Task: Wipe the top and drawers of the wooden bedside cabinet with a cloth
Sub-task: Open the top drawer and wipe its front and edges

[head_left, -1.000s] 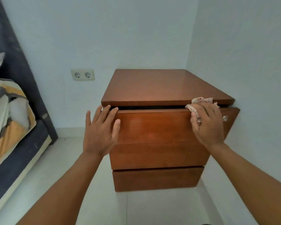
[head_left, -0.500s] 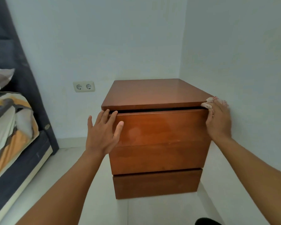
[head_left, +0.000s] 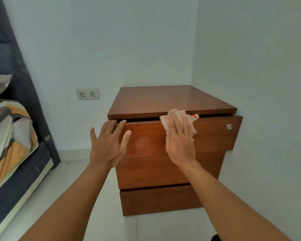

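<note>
The wooden bedside cabinet point(head_left: 163, 100) stands in the room's corner, with three drawer fronts. Its top drawer point(head_left: 214, 134) is pulled slightly out; a small metal knob point(head_left: 229, 126) shows near its right end. My right hand point(head_left: 180, 143) lies flat with straight fingers on a light patterned cloth point(head_left: 180, 115), pressing it against the top drawer's front near its upper edge. My left hand point(head_left: 109, 145) rests with spread fingers on the drawer's left end, fingertips at the gap under the top.
A bed point(head_left: 12, 146) with patterned bedding and a dark frame is at the left. A double wall socket point(head_left: 88, 94) sits left of the cabinet. White walls close in behind and to the right. Pale tiled floor point(head_left: 63, 185) lies between bed and cabinet.
My right hand with the cloth has slid left from the drawer's right corner to its middle. The drawer now stands out further at the right. My left hand has stayed in place.
</note>
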Tool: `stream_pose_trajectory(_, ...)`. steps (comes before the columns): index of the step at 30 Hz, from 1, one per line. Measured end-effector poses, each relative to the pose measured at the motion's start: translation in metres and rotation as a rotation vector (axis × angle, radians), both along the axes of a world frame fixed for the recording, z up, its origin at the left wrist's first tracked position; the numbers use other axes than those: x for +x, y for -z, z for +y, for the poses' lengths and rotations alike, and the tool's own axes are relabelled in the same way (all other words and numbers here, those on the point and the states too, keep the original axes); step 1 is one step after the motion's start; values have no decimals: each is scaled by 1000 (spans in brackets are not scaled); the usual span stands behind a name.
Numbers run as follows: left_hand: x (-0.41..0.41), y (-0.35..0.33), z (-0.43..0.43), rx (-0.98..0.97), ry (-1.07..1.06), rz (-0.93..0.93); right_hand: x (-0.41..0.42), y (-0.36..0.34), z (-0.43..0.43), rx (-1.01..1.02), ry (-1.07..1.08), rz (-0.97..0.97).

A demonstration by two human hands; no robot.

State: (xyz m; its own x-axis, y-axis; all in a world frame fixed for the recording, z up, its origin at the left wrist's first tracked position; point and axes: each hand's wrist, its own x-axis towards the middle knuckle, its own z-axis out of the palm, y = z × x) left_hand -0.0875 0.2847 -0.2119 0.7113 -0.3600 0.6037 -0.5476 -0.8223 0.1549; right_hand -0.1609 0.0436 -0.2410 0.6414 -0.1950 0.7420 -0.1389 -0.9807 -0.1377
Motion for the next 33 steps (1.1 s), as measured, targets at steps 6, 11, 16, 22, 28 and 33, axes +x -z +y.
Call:
stream_pose_trajectory(6, -4, -2, -2, -11, 0, 29, -35, 0, -86, 120, 48, -5)
stream_pose_trajectory(11, -8, -2, -6, -22, -17, 61, -51, 2, -146, 269, 119, -83)
stream_pose_trajectory(16, -8, 1, -8, -46, -19, 67, -48, -1, -109, 342, 82, -313)
stream_pose_trajectory(22, -11, 1, -8, -47, -16, 42, 12, 47, 59, 75, -176, 7)
stream_pose_trajectory(28, -9, 2, -6, -30, -8, 19, 27, 71, 41, 64, -73, 64)
stream_pose_trajectory(33, -9, 7, -9, -49, -12, 1, 3, 75, -40, 144, 88, 76)
